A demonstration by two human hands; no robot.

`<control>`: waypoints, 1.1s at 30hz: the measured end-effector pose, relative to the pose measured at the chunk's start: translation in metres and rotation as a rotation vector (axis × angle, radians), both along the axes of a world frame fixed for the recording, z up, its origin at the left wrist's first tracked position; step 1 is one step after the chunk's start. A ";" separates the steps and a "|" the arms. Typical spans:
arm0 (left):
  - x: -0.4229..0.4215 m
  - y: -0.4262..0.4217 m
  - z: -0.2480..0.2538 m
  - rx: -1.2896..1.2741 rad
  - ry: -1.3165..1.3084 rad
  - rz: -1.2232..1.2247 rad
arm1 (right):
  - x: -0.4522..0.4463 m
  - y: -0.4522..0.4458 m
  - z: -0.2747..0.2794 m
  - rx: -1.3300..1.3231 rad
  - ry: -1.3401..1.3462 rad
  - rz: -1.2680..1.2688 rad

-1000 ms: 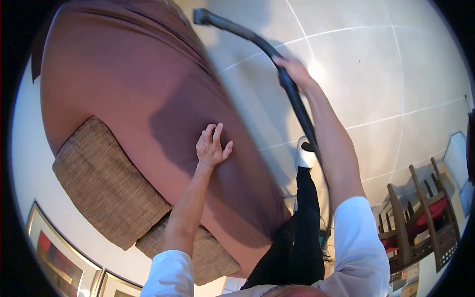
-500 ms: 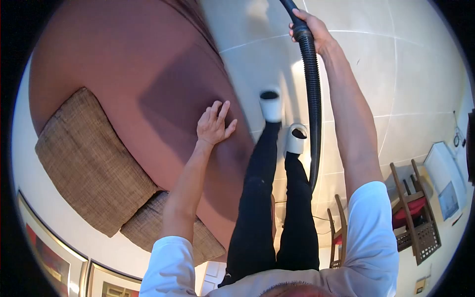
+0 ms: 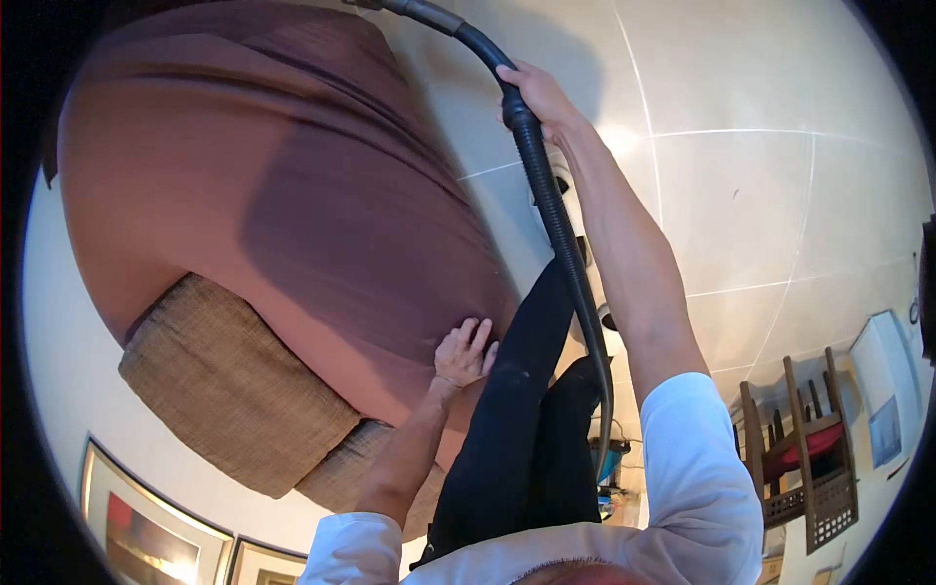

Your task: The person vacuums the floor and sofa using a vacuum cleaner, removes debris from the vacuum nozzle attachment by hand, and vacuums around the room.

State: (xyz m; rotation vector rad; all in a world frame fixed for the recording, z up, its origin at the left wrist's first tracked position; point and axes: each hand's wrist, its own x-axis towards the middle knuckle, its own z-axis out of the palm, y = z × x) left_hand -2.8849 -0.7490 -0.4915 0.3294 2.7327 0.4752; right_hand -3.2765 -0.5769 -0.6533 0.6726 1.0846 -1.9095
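Note:
In the head view, my right hand is wrapped round the curved handle end of a black vacuum cleaner hose. The ribbed hose runs down past my legs, while a dark tube extends beyond the hand to the top edge, over the sofa's far end. My left hand rests with fingers apart on the reddish-brown cover of the sofa, close beside my thigh. The nozzle at the tube's far end is mostly cut off by the frame.
Two brown woven cushions lean along the sofa's back edge. Framed pictures hang on the wall at lower left. Pale tiles cover the floor to the right. Wooden chairs with red seats stand at lower right.
My right hand and the hose have swung left, bringing the tube into view by the sofa's far end. My left hand still lies on the sofa, now nearer my thigh. The camera view has shifted.

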 end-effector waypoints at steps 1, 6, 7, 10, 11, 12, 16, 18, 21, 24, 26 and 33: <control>0.000 0.002 0.002 0.002 -0.023 0.011 | -0.008 -0.003 -0.001 0.009 -0.015 0.077; -0.005 -0.005 0.016 0.023 -0.047 0.070 | -0.040 0.049 -0.001 0.117 -0.001 0.498; -0.007 -0.005 0.013 0.032 -0.037 0.076 | -0.051 0.063 0.036 0.266 -0.027 0.518; -0.001 -0.007 0.018 0.005 -0.112 0.068 | -0.070 0.086 0.034 0.275 -0.018 0.471; -0.002 -0.007 0.020 0.004 -0.116 0.063 | -0.073 0.082 0.033 0.279 -0.023 0.476; -0.004 -0.007 0.020 0.002 -0.117 0.056 | -0.076 0.072 0.032 0.214 0.001 0.334; -0.007 -0.010 0.025 0.019 -0.141 0.064 | -0.078 0.020 0.007 0.121 0.079 0.336; -0.008 -0.012 0.026 0.045 -0.186 0.069 | -0.062 0.013 0.011 0.150 -0.012 0.430; -0.009 -0.010 0.027 0.025 -0.199 0.083 | -0.057 0.046 0.020 0.400 0.044 0.589; -0.006 -0.011 0.024 0.016 -0.191 0.076 | -0.066 0.053 0.037 0.479 0.089 0.483; -0.002 -0.008 0.026 0.023 -0.201 0.096 | -0.074 0.043 0.036 0.342 0.070 0.394; -0.010 -0.014 0.033 0.024 -0.276 0.119 | -0.050 0.007 -0.008 0.556 0.192 0.513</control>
